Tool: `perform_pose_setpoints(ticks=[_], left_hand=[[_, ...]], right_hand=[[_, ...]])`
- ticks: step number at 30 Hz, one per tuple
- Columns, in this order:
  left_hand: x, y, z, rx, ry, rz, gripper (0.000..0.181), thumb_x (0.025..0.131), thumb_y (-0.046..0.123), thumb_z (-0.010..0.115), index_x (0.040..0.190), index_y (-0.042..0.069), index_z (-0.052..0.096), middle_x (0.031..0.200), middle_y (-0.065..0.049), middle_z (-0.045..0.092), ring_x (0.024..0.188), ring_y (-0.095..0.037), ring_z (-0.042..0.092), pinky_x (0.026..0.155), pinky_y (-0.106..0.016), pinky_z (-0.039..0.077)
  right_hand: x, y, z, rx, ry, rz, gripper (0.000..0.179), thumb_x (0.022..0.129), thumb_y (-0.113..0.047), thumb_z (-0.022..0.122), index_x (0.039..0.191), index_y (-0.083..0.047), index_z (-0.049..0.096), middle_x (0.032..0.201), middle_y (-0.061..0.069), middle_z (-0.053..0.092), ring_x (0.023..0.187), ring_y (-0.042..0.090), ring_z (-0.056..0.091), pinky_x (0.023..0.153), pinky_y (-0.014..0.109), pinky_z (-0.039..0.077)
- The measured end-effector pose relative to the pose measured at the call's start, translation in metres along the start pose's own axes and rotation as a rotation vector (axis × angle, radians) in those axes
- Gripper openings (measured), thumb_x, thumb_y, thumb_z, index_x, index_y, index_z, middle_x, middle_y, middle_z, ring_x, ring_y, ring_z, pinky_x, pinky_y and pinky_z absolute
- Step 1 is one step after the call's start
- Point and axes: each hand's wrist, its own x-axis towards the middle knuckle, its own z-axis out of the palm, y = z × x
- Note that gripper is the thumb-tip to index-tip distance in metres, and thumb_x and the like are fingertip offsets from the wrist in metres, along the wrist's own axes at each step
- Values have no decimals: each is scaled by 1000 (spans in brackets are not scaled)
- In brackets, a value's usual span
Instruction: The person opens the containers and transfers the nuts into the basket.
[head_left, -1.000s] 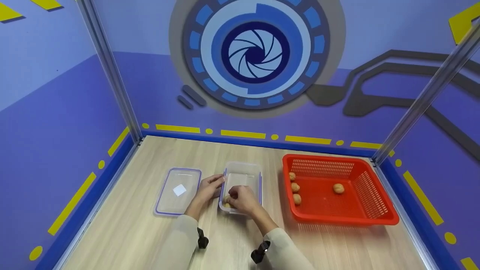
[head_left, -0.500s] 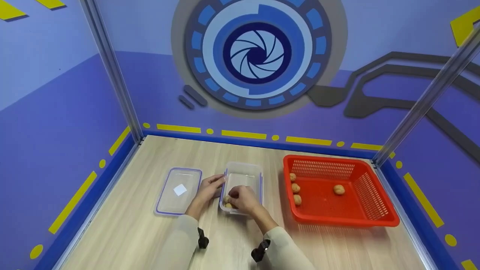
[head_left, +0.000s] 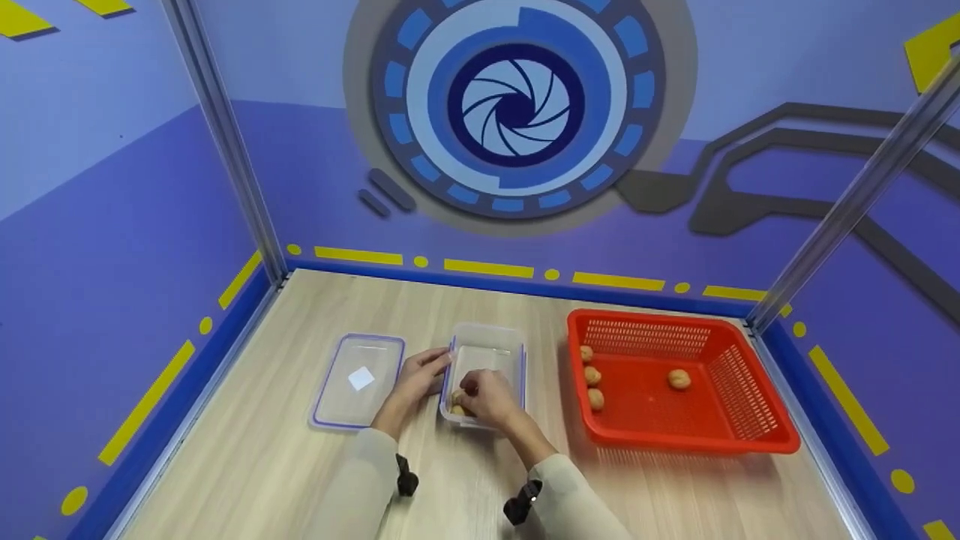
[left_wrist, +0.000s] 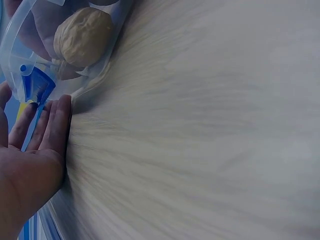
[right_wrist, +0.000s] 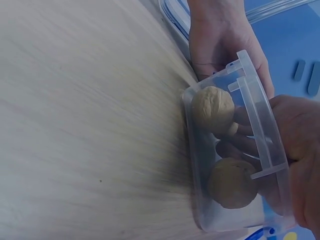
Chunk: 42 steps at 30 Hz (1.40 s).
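A clear plastic food container with blue side latches stands lidless mid-table. My left hand touches its left wall, fingers fairly straight beside the blue latch in the left wrist view. My right hand reaches down inside the near end, its fingers curled at the walnuts there and pinching one, mostly hidden by the hand. Through the cloudy wall in the right wrist view, one walnut sits by the fingertips. Another walnut lies lower in that view, in front of the fingers.
Left of the container lies its lid, blue-edged with a white diamond-shaped label. To the right stands a red plastic basket holding several walnuts, including a lone walnut in its middle. Patterned blue walls enclose the wooden table.
Both hands stay nearly in place at the container. The right fingers shift slightly among the walnuts, and the whole head view drifts a little.
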Motion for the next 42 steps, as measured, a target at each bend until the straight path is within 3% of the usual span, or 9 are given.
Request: perform_pose_setpoints(ticks=[8, 14, 19, 25, 42], left_hand=[[1, 0, 1, 1, -1, 0, 48, 102, 28, 74, 140, -1, 66, 136, -22, 68, 118, -27, 70, 88, -31, 61], [5, 0, 4, -12, 3, 3, 46, 103, 22, 72, 140, -3, 65, 134, -22, 69, 120, -32, 68, 87, -30, 61], [4, -6, 2, -1, 34, -6, 48, 100, 25, 76, 138, -3, 66, 132, -21, 70, 114, -28, 70, 84, -30, 62], [1, -8, 1, -36, 19, -23, 49, 100, 26, 77, 139, -2, 66, 129, -19, 71, 110, -25, 72, 85, -32, 62], [0, 0, 1, -62, -16, -7, 47, 103, 18, 72, 142, -6, 61, 132, -28, 68, 108, -33, 74, 84, -35, 63]], right_hand=[[-2, -1, -1, -78, 114, -83, 12, 88, -6, 83, 95, 0, 75, 84, 5, 69, 76, 15, 61, 70, 34, 57], [-2, -2, -4, -119, 182, -145, 11, 87, -3, 81, 93, 0, 73, 85, 6, 67, 75, 16, 60, 67, 34, 56], [-6, -3, -4, -108, 147, -151, 12, 89, -5, 81, 97, 0, 73, 90, 8, 69, 79, 18, 65, 70, 33, 58], [-11, -5, -11, -57, 110, -160, 13, 90, -6, 81, 98, 0, 73, 92, 10, 69, 83, 23, 67, 73, 34, 58], [-29, 6, -62, -24, 111, -202, 12, 96, -12, 80, 106, -7, 75, 101, 5, 71, 92, 20, 71, 87, 38, 62]])
